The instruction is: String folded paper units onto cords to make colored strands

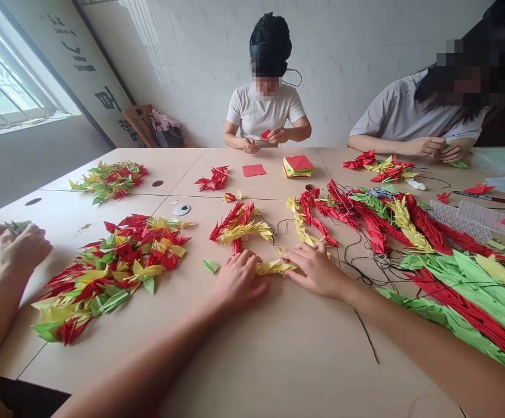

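Note:
A string of yellow folded paper cranes (277,267) lies on the table in front of me, stretched between my two hands. My left hand (240,280) is closed over its left end, palm down, with the fingertips partly hidden. At the other end, my right hand (315,270) grips the string between thumb and fingers. A loose green paper piece (210,266) lies just left of my left hand. Beyond my hands is a short red and yellow crane string (246,226). Another yellow crane string (300,223) runs down to my right hand.
Mixed loose paper cranes (121,261) are heaped on the left. Long red and green crane strings (465,302) with tangled black cords (372,273) cover the right. Square paper (298,165) is stacked farther back. Co-workers' hands (21,247) fold paper at left, across and right.

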Demonstrator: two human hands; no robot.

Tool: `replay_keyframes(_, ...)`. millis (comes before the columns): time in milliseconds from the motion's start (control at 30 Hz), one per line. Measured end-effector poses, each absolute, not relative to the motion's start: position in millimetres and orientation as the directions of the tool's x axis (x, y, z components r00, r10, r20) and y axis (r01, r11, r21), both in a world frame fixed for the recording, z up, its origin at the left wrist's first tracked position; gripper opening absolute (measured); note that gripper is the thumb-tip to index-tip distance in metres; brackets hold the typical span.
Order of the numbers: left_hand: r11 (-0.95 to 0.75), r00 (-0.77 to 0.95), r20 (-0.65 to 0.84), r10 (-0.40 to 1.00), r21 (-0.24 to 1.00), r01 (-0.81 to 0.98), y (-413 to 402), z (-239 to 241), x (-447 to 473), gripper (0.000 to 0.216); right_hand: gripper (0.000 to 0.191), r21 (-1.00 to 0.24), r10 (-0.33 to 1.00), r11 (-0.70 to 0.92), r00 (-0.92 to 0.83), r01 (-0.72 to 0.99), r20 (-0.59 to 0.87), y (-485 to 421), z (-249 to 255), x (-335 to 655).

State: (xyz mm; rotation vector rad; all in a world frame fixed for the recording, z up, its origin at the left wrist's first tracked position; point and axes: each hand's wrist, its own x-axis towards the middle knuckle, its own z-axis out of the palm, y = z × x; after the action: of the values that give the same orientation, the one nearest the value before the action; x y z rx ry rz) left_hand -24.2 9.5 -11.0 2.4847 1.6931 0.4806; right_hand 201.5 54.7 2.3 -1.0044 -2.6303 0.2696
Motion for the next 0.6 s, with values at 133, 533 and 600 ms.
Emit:
replay_keyframes(133, -0.391, 0.359, 0.159, 0.92, 0.288, 0.874, 6.4, -7.0, -22.9, 0.021, 0.023, -0.385, 0.629, 0.766, -0.723, 0.515, 0.286, 45.7, -0.5, 211.3)
replay_keyframes(533, -0.58, 0.575, 0.112, 0.811, 0.284, 0.763, 3.5, -1.5, -23.1, 0.03, 0.031, -0.447, 0.537, 0.793, -0.82, 0.413, 0.197, 96.8, 14.4, 184.0)
replay_keyframes(600, -0.659, 0.65, 0.14, 0.747, 0.285, 0.696, 3.1, -2.5, -23.8, 0.032, 0.031, -0.333, 0.539, 0.811, -0.836, 0.48, 0.106, 108.8, 15.1, 174.4)
